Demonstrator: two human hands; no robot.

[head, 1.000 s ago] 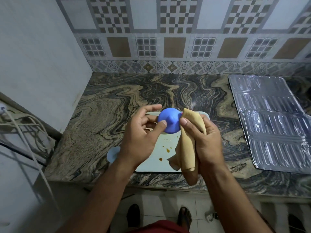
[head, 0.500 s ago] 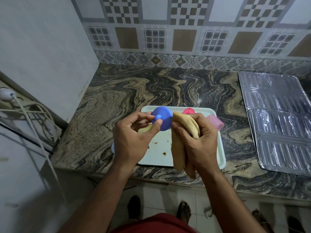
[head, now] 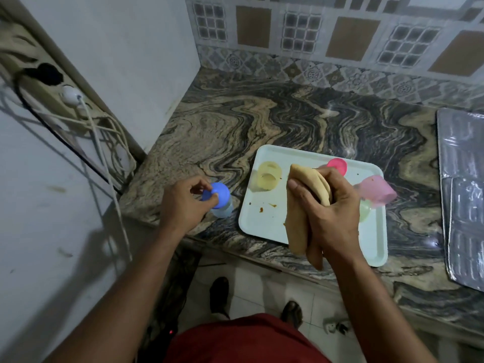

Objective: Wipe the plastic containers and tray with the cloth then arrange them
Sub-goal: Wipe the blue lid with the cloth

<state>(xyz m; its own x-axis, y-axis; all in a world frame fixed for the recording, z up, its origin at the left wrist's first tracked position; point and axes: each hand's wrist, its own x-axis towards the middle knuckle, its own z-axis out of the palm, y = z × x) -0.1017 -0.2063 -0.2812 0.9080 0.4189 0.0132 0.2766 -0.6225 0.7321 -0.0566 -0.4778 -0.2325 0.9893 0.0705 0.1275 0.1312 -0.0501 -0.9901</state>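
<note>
change: left hand point(head: 183, 205) grip moves blue container point(head: 218, 196) off cloth point(head: 309, 203) onto table point(head: 288, 121), beside tray point(head: 264, 205) | right hand point(head: 332, 213) grip clutches cloth | meaning: blue one likely wiped, others on tray remain

Dim indoor light, cool bluish cast. Specular glints on the polished bench point(head: 301, 121) and bright streaks on the foil sheet point(head: 463, 184) at right. Cable shadows fall across the left wall point(head: 65, 205). Wide-angle bending tilts wall and tile lines near the edges. Pink container point(head: 377, 192) smeared by motion blur; overall soft, grainy detail.
</note>
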